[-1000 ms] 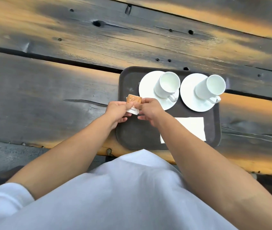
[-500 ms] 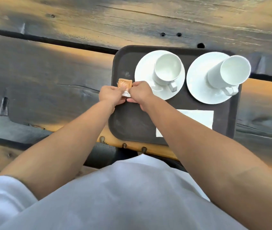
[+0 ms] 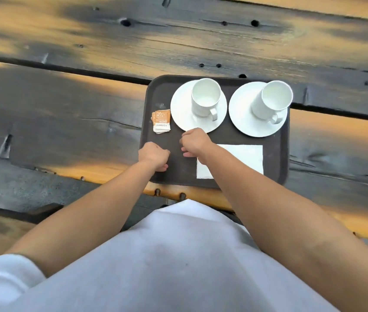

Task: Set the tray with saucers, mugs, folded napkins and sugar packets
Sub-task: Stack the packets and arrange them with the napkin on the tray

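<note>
A dark tray [image 3: 277,154] lies on the wooden table. Two white saucers stand along its far side, the left saucer [image 3: 182,113] and the right saucer [image 3: 242,118], each with a white mug on it, the left mug [image 3: 205,96] and the right mug [image 3: 273,100]. A small stack of orange-and-white sugar packets [image 3: 161,121] lies on the tray's left part, beside the left saucer. A folded white napkin [image 3: 243,156] lies near the tray's front, partly under my right forearm. My left hand [image 3: 153,155] and my right hand [image 3: 194,140] hover just behind the packets, fingers loosely curled, holding nothing.
The table [image 3: 66,113] is made of dark, weathered planks with knots, holes and gaps between boards. Its front edge [image 3: 111,176] runs just under the tray's near rim. My white apron fills the bottom of the view.
Both hands let go of the sugar packets, which now lie on the tray's left side. The hands have drawn back toward me and apart from each other.
</note>
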A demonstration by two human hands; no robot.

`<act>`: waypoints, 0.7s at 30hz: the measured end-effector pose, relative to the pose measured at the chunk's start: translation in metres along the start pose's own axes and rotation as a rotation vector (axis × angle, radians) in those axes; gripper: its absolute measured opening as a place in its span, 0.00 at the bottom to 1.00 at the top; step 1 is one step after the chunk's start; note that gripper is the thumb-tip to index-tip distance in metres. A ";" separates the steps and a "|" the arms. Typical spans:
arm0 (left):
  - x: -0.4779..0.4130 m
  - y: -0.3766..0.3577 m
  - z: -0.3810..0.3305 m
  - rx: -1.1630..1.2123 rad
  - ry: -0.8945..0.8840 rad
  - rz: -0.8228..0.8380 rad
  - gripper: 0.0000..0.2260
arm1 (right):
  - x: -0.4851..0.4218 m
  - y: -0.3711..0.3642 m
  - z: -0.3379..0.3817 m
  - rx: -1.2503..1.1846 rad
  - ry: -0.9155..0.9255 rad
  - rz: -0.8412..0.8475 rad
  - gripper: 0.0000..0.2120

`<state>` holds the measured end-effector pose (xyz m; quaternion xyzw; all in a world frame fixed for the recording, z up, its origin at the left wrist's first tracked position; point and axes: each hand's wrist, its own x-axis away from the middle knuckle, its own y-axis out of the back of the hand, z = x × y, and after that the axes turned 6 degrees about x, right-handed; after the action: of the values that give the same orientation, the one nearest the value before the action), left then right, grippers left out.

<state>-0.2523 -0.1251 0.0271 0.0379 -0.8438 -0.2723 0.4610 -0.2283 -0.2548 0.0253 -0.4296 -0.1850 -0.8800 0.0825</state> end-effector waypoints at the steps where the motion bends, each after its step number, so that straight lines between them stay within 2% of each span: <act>1: 0.004 -0.002 0.003 -0.020 -0.032 0.040 0.09 | 0.007 0.002 -0.003 -0.008 -0.004 -0.021 0.09; 5: 0.015 -0.011 0.012 -0.034 -0.105 0.171 0.10 | 0.039 0.003 -0.022 0.030 -0.017 -0.111 0.08; 12: 0.046 -0.034 0.024 -0.069 -0.204 0.283 0.10 | 0.077 0.004 -0.071 0.096 -0.059 -0.221 0.09; 21: 0.061 -0.055 0.028 -0.088 -0.212 0.245 0.08 | 0.085 0.034 -0.099 0.166 -0.044 -0.248 0.12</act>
<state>-0.3199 -0.1787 0.0338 -0.1144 -0.8732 -0.2535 0.4003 -0.3425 -0.3240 0.0454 -0.4142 -0.3105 -0.8556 0.0043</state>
